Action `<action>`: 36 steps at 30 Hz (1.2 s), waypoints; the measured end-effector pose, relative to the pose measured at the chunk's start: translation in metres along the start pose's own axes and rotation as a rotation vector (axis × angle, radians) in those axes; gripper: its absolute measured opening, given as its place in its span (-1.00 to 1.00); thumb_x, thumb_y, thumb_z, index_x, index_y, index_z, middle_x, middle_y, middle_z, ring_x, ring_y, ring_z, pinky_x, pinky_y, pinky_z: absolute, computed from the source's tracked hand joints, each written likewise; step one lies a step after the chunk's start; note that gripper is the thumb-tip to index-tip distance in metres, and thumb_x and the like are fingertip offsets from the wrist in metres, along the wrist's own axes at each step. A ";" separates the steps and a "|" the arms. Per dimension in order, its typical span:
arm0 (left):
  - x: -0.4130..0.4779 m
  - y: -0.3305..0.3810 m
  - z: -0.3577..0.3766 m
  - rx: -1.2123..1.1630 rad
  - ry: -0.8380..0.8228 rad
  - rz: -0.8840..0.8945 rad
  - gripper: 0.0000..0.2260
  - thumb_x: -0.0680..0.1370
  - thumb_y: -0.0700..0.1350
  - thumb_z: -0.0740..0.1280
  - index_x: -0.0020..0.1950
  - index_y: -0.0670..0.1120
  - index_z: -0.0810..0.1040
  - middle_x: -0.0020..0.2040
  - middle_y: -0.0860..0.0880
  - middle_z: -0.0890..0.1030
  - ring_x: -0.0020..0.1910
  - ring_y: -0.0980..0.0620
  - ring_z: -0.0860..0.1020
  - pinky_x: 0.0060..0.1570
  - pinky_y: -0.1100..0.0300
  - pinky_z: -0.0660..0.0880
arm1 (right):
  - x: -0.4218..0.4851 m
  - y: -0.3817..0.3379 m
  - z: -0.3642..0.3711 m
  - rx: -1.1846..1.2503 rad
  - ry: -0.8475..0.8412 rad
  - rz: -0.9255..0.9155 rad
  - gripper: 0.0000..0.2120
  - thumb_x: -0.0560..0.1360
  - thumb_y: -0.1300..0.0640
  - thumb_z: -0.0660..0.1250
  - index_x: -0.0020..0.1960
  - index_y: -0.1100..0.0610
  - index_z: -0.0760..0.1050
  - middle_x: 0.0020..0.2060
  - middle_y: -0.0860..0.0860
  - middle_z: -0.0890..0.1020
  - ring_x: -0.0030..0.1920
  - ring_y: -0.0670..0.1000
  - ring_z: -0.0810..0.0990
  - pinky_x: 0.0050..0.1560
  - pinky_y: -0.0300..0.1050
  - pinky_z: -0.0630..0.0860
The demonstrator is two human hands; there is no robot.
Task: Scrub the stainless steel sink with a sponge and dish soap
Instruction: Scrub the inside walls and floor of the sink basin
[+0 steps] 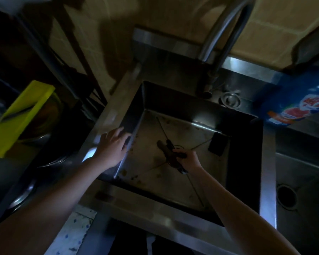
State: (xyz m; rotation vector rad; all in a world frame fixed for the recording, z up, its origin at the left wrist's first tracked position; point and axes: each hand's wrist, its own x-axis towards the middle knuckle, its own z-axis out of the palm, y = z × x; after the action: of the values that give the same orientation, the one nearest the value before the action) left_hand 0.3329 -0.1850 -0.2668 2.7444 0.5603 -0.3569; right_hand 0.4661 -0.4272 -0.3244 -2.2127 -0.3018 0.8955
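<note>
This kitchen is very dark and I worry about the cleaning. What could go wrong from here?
1. In this dim light the brown specks along the left edge of the sink floor are easy to miss.
2. The right hand grips a dark object I cannot identify; if it is not a sponge, it may scratch the steel.
3. The blue bottle stands right by the sink's far right corner and could be knocked in.

The faucet [215,39] stands behind the sink [155,205], bottle [298,102] right of it (second basin [302,172] farther right).
</note>
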 end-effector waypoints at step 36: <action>0.070 -0.067 -0.006 0.153 0.087 0.074 -0.60 0.63 0.00 0.02 0.48 0.04 0.19 0.56 0.08 0.05 0.51 -0.05 0.05 0.42 -0.13 -0.02 | 0.123 -0.005 0.195 -0.483 -0.234 -0.407 -0.48 0.51 0.30 0.16 0.43 -0.01 0.31 0.53 0.00 0.16 0.48 0.05 0.20 0.39 -0.05 0.31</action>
State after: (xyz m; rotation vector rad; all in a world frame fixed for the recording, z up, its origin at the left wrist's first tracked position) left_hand 0.3681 -0.1007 -0.2998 2.9306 0.4697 -0.2749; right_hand 0.4235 -0.2638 -0.4809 -2.3356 -1.1375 0.9173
